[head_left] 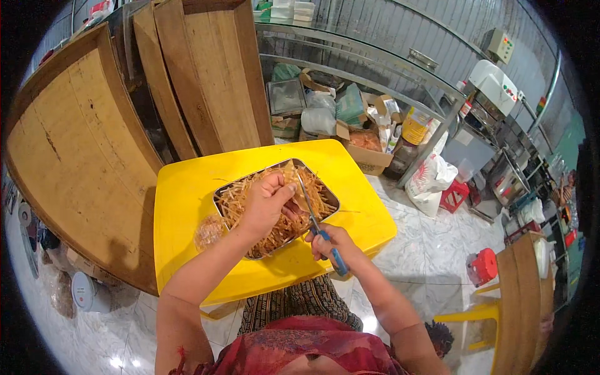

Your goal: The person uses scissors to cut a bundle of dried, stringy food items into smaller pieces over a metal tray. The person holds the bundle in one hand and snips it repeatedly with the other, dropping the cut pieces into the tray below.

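Observation:
My left hand pinches a flat, tan, sheet-like piece over a metal tray. In my right hand is a pair of scissors with blue handles, its blades lying along the right side of that piece. Whether the blades are parted is too fine to tell. Thin brown-orange strips heap the rectangular metal tray, some poking over its rim. A clear plastic bag with brownish contents sits left of the tray, partly behind my left forearm.
The tray stands on a yellow plastic table. Large wooden trays lean on the left and behind. Under a glass-topped metal rack are cardboard boxes. A white sack, a red stool and a white bucket stand on the floor.

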`<state>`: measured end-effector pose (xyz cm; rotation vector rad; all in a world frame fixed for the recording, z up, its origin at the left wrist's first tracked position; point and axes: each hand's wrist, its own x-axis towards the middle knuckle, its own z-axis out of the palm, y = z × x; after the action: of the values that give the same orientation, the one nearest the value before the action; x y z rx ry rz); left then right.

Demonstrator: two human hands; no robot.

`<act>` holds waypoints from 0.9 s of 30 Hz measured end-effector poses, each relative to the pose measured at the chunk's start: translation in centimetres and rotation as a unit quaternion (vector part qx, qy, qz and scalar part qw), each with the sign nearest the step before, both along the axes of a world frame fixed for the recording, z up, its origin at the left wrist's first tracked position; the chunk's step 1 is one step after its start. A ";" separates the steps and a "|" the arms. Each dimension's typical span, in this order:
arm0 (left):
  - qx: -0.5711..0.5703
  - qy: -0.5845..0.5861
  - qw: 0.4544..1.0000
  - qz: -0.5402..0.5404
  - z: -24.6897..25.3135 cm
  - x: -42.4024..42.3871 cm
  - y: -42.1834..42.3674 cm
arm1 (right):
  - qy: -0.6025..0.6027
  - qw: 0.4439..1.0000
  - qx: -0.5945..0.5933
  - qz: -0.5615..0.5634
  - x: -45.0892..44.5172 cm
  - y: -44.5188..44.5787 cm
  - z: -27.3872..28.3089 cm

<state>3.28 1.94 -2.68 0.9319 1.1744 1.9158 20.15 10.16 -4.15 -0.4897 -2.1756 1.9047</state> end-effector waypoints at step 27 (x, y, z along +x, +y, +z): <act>0.009 -0.007 0.998 0.058 -0.3 -0.9 0.4 | -0.064 0.997 -0.010 -0.038 0.3 0.0 -0.2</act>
<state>2.35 2.32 -2.97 0.8756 1.2293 2.0250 20.41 10.13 -4.35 -0.7060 -2.1842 1.9045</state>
